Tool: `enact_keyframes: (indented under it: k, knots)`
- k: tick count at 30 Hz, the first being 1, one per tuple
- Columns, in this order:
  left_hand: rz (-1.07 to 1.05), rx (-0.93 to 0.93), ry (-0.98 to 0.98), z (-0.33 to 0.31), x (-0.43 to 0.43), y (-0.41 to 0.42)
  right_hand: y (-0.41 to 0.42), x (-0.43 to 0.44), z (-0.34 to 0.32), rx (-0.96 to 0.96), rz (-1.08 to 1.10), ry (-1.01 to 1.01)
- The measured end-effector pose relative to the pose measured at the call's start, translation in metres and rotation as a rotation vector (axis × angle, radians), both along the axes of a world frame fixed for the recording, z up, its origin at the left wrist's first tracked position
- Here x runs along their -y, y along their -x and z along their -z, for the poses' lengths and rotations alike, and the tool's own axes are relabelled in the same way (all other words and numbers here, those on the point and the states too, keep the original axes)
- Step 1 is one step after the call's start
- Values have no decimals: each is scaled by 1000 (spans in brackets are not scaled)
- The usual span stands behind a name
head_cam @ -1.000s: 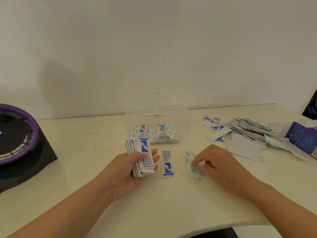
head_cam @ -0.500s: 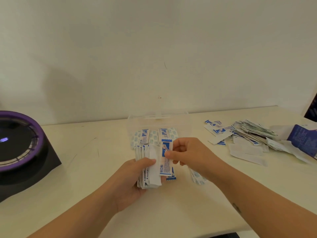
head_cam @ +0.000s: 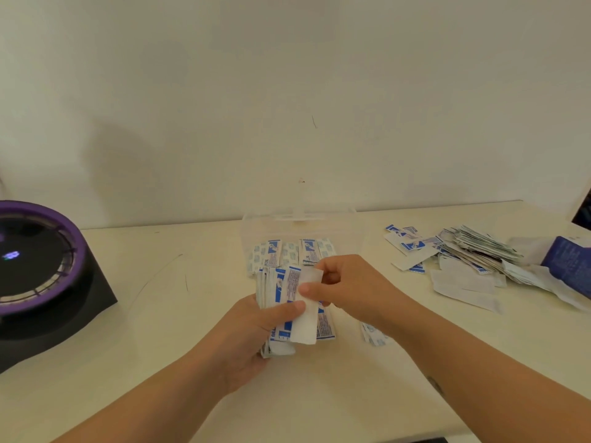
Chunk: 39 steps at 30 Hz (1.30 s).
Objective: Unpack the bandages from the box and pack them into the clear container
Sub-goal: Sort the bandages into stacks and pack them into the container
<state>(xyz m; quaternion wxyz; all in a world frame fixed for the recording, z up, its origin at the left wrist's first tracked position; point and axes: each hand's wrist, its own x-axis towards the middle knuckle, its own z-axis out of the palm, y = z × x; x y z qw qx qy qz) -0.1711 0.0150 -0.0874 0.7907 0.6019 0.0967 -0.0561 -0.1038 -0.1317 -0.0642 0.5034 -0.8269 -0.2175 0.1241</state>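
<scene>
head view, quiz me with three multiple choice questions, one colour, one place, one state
1. The ring on the black round device is: A green, B purple, C red.
2. The dark blue cardboard box lies: A at the cream table's far right, B at its near left, C on the device.
3. The left hand: A lies flat on the table, B is out of view, C grips a stack of white-and-blue bandage wrappers.

Answers: 1 B, the rim shows purple. 2 A, the box sits by the right edge. 3 C, its thumb and fingers curl round the stack, while the right hand pinches the top white wrapper.
</scene>
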Motion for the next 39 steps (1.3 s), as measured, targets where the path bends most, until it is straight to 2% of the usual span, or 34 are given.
enact_keyframes:
  k: [6,9,13,16,18,21,25,28,30,32,34,36,39]
  knots:
    - [-66,-29,162,-3,-2,0,-8,23,-1,19,163,-106]
    - [-66,-33,163,-3,1,-1,-8,32,-3,18,147,-95]
    - [43,1,119,-4,6,2,-4,24,-2,-13,77,-49]
    - [-2,1,53,0,7,3,0,16,0,-16,35,-28]
    - [-59,-10,41,2,4,1,0,21,-3,57,107,-76]
    - [-86,-21,92,2,-1,-2,-4,43,-6,311,273,-213]
    - [-77,-51,111,3,1,-3,4,65,12,444,168,180]
    - [-63,-62,106,4,4,-2,7,76,29,393,89,393]
    - [-61,-65,114,5,5,-2,8,79,29,390,106,440]
    - [-54,-64,106,5,6,-1,8,76,21,421,181,340]
    - [-25,-53,66,5,8,0,9,68,9,373,210,134]
    - [26,-41,41,3,11,2,11,54,-2,187,150,-15]
    - [102,-35,34,1,16,6,10,30,-1,-11,58,-43]
